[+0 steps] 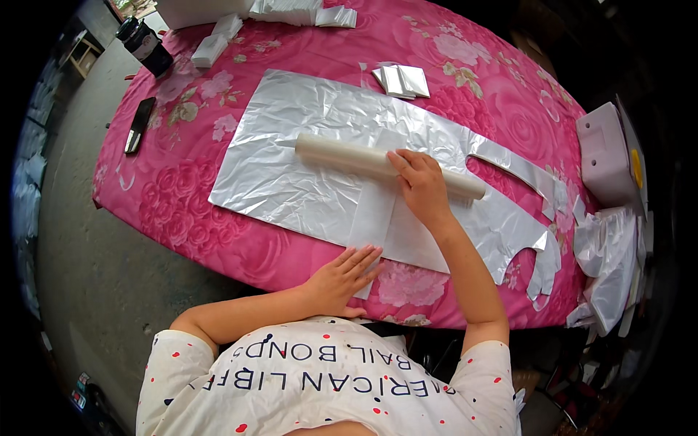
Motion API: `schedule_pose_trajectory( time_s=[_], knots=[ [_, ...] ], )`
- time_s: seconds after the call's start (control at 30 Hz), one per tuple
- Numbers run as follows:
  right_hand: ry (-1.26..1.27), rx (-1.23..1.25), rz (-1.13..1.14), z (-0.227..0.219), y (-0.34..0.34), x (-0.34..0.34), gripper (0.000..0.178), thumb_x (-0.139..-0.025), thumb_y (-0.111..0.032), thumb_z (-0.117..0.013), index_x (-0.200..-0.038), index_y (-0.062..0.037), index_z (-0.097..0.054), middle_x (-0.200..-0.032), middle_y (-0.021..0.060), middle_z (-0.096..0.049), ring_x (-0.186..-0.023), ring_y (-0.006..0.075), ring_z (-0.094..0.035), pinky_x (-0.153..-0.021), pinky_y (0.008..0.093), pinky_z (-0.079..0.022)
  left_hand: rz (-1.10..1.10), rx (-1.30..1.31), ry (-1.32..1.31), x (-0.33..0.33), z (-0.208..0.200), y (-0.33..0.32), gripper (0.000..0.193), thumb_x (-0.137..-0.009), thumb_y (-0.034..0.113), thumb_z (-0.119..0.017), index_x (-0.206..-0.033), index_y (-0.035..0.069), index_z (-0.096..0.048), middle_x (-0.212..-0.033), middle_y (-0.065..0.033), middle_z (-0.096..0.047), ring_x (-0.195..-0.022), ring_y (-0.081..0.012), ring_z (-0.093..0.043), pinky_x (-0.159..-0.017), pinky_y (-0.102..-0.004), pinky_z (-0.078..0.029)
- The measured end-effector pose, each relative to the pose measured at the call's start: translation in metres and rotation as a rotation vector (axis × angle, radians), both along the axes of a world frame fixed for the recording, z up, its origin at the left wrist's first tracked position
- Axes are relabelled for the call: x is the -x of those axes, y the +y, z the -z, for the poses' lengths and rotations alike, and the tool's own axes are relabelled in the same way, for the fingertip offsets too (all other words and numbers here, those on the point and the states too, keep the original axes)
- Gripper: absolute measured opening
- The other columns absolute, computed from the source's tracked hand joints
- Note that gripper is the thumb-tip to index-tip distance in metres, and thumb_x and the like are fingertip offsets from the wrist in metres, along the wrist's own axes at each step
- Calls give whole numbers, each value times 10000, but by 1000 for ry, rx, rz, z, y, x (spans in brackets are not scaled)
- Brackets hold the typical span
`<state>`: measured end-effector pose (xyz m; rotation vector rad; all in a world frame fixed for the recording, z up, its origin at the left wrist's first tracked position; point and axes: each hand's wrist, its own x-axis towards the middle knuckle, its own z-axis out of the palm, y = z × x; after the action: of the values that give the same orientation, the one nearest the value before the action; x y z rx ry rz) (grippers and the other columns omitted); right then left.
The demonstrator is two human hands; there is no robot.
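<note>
A large, crinkled silvery-white plastic bag (280,189) lies flat across the table, its cut-out strap-like ends toward the right. Over its middle rests a long pale tube (338,152), slanting down to the right. My right hand (422,185) holds the tube near its middle, fingers curled over the top; their undersides are hidden. A whitish folded strip (369,214) runs from under the tube toward the near table edge. My left hand (340,280) lies open there, fingers stretched out, fingertips at the strip's lower part.
A pink floral tablecloth (182,196) covers the table. Small folded white packets (403,81) lie beyond the bag, with more stacks (287,11) at the back. A dark jar (145,47) and a black phone (139,125) sit left. At right are a pale box (607,149) and bunched plastic (607,254).
</note>
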<state>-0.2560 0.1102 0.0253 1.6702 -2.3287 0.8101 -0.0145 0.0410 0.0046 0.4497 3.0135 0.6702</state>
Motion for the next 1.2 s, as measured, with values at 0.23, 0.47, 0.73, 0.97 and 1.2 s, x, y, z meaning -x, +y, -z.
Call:
schedule_pose_trajectory(
  time_s=[0.23,0.47,0.73,0.97,1.2],
  knots=[
    [-153,38,-66,-14,-8,-3,440,-699,47,-586,-1122,-74,-579,-1145,125,-548,-1091,312,-478,-934,401,-400,229,-87,153,-16,4,-35,502,-792,277,-603,-1187,-14,-494,-1300,-169,-426,-1200,-297,-413,-995,-367,-362],
    [-378,-216,-363,-7,48,-74,433,-668,61,-547,-1085,-43,-593,-1181,128,-530,-1091,313,-489,-913,375,-424,281,-126,283,-20,6,-50,279,-767,144,-633,-1008,11,-589,-1110,-110,-574,-1013,-244,-563,-835,-328,-493],
    [-311,-77,-176,3,48,-86,405,-661,56,-559,-1061,-1,-589,-1122,127,-564,-1038,303,-522,-882,367,-444,81,-558,393,0,-18,-55,263,-726,70,-644,-974,43,-560,-1066,-88,-594,-936,-230,-597,-772,-325,-520],
    [-276,10,-108,10,44,-88,309,-687,18,-571,-988,-22,-629,-1032,117,-602,-936,288,-561,-802,358,-471,10,-86,321,35,-14,-66,584,-669,109,-661,-1216,20,-477,-1204,-113,-524,-1151,-246,-486,-976,-374,-396],
    [-454,21,51,6,42,-77,180,-728,-28,-599,-894,-43,-667,-796,79,-642,-738,242,-606,-666,321,-492,-242,-340,100,48,-4,-60,478,-767,143,-608,-1215,25,-493,-1030,-113,-633,-959,-287,-599,-849,-371,-448]
  ],
)
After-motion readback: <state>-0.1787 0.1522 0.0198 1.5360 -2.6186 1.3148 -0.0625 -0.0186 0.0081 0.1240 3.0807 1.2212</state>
